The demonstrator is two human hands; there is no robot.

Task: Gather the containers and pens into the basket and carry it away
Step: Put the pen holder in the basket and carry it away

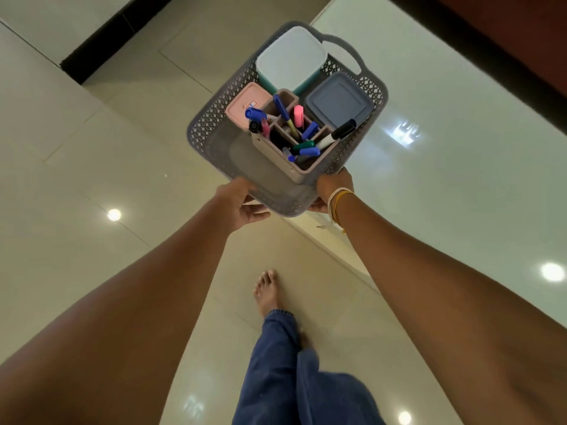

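Above a glossy tiled floor [92,154], the loaded basket [211,124] is held out ahead at arm's length, its long axis pointing away; left hand [242,200] and right hand [333,188] grip its near end, containers and pens [302,139] inside.

We are indoors, most likely in a home. Under us lies a glossy floor [129,167] of large cream tiles that mirrors round ceiling lights, and a bare foot [266,291] steps on it below loose blue trousers [276,363]. To our right runs a pale glass-like tabletop [454,167] edged by dark reddish wood [521,35], the look of household furniture.
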